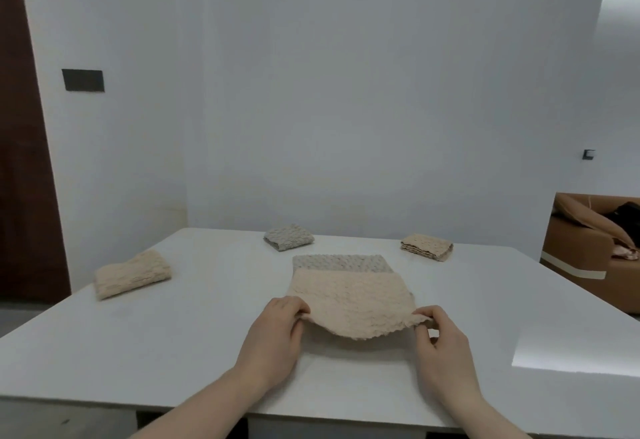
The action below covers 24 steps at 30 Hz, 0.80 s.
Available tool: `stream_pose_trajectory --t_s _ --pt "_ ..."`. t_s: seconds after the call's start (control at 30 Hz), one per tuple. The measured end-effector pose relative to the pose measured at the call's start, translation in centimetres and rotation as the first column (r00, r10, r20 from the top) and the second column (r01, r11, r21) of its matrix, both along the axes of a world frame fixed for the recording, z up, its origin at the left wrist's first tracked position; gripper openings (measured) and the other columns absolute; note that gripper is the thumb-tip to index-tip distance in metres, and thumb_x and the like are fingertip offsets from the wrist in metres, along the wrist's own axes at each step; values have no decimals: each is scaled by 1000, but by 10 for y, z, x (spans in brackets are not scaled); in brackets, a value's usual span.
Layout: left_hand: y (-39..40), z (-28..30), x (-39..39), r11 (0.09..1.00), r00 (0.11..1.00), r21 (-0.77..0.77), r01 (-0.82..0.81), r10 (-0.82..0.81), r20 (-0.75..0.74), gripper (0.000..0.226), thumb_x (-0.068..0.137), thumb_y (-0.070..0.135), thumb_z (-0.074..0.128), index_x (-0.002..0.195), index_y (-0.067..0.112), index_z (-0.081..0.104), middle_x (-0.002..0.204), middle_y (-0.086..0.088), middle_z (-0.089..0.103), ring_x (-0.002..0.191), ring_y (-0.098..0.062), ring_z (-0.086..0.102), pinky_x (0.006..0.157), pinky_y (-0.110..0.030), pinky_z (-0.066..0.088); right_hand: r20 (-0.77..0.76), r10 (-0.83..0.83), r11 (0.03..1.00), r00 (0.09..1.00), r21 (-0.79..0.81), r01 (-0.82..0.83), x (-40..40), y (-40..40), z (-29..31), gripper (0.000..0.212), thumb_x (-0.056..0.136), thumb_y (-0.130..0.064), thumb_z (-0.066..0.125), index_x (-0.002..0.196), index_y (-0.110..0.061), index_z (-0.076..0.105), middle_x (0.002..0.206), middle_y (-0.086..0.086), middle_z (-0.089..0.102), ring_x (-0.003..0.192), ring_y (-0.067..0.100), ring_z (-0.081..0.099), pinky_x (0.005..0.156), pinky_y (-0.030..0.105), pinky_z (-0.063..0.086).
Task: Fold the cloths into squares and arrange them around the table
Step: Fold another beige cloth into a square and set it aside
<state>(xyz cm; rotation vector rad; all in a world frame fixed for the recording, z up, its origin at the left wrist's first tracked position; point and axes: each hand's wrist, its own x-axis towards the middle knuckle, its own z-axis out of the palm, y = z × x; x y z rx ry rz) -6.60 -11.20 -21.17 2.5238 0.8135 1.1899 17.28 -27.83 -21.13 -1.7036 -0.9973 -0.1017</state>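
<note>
Left hand point(277, 331) and right hand point(441, 341) pinch peach cloth point(353, 300) corners.

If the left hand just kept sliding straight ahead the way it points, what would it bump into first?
The left hand points away and slightly right, pinching the near corner of the beige cloth. Going on, it would push into that cloth first, then probably the grey cloth under it. Depth is hard to judge.

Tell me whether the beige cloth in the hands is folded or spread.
Spread: the beige cloth lies as one open layer, near corners pinched.
</note>
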Motion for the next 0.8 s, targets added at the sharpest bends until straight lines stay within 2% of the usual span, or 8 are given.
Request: stream_pose_trajectory --t_s 0.1,0.2,0.3,0.37,0.5,0.67,0.8 --pt "-13 32 -7 999 995 -16 35 -33 95 17 96 18 62 99 34 63 95 22 62 96 -1 56 85 -19 44 -58 -3 995 998 98 8 -10 -10 23 26 97 -8 55 91 -33 62 89 -14 70 77 4 63 68 29 49" --pt "-21 72 -13 995 989 58 76 -83 125 17 93 15 66 99 31 65 92 19 61 88 -4 56 81 -20 44 -49 -2 986 999 169 10 -15 -16 59 23 97 -9 53 91 -30 63 89 -12 69 84 1 61 70 26 47" --pt "-22 115 -18 986 986 141 91 -109 123 16 93 12 66 98 28 66 90 13 64 83 -8 58 78 -28 47 -21 -32 970 999 239 36 -14 -18 97 18 98 -15 54 90 -29 63 87 -10 67 82 1 60 70 23 45" --pt "-19 140 -22 983 984 168 75 -100 145 14 94 13 64 98 26 66 90 10 67 82 -12 59 77 -31 49 -23 -49 958 999 283 53 -12 -17 120 14 98 -19 56 92 -27 64 85 -8 68 79 4 61 71 28 48" --pt "-13 173 -27 986 977 160 53 -84 195 21 95 5 58 102 23 67 91 13 66 83 -8 57 78 -25 45 -18 -19 950 1000 311 24 -11 -12 147 11 99 -25 55 94 -24 66 82 -5 68 69 5 58 68 26 47" --pt "3 174 -25 994 997 108 -25 17 77 23 95 9 55 103 27 66 98 11 69 91 -13 63 82 -30 50 -4 -24 973 1000 228 24 -14 -1 143 14 99 -26 54 89 -26 63 68 -6 61 55 5 52 58 26 44" --pt "17 151 -21 983 978 99 -155 167 -128 8 96 27 60 97 34 62 86 16 64 84 -17 62 69 -31 45 -4 -73 993 997 89 73 -6 9 121 16 98 -29 53 86 -29 65 72 -6 62 60 16 58 60 31 46"
